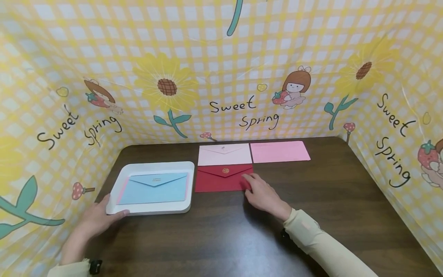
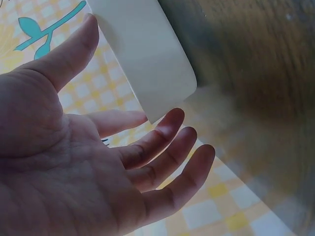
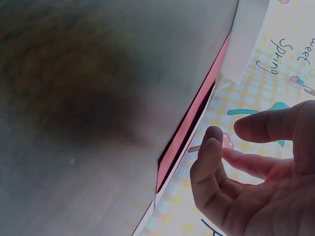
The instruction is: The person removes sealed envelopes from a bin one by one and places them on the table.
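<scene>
A white tray stands at the left of the table. A light blue envelope lies in it, over something pink whose edges show at both sides. My left hand touches the tray's near left corner, thumb along the front and index finger at the side; the left wrist view shows these fingers spread. A red envelope with a gold emblem lies right of the tray. My right hand is at its right edge, with fingers bent and thumb apart from them in the right wrist view; contact is unclear.
A pale pink envelope lies directly behind the red one. Farther right, a brighter pink envelope lies near the back edge of the dark wooden table. Yellow checked cloth walls rise at the back and sides.
</scene>
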{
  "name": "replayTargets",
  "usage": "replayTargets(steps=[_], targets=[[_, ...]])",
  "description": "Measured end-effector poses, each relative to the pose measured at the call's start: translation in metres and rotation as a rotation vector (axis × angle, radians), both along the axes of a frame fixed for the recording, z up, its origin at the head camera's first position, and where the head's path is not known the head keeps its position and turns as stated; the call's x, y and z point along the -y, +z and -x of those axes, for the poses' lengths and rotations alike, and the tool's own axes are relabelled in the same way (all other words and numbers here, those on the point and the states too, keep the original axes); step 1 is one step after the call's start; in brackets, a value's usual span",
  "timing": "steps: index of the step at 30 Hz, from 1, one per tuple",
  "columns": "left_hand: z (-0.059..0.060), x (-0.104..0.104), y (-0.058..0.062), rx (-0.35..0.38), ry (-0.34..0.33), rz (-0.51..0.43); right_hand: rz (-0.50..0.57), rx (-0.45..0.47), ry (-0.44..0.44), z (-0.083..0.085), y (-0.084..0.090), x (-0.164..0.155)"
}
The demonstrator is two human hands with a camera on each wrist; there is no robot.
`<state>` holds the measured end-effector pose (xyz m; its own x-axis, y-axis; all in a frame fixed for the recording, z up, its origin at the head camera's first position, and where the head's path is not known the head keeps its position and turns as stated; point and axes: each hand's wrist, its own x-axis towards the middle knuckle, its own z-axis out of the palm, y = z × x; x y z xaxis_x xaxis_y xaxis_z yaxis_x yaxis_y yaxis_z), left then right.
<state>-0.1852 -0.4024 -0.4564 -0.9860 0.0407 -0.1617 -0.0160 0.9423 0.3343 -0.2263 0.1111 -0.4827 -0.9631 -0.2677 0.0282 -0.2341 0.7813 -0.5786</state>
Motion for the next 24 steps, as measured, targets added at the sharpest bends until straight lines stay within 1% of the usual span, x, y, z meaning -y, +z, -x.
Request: replayTargets(steps=[3,7,11,13,18,20,24], targets=[[0.001,0.001,0.005,0.021,0.005,0.002,0.011,-0.012,0.0,0.0,0.002,0.001],[0.002,0.002,0.017,0.043,0.009,0.005,0.027,-0.027,-0.005,0.0,0.003,0.004],[0.005,0.002,0.031,-0.01,-0.023,-0.001,0.05,-0.031,-0.008,0.0,0.004,0.007],[0.007,0.002,0.037,-0.025,-0.032,-0.018,0.062,-0.028,-0.003,0.001,0.007,0.009],[0.012,0.002,0.05,-0.004,-0.013,-0.076,0.063,-0.016,0.017,0.003,0.016,0.015],[0.014,0.001,0.053,-0.011,-0.007,-0.082,0.056,-0.019,0.028,0.004,0.02,0.019],[0.018,-0.004,0.059,-0.031,-0.022,-0.071,0.053,-0.029,0.037,0.007,0.026,0.026]])
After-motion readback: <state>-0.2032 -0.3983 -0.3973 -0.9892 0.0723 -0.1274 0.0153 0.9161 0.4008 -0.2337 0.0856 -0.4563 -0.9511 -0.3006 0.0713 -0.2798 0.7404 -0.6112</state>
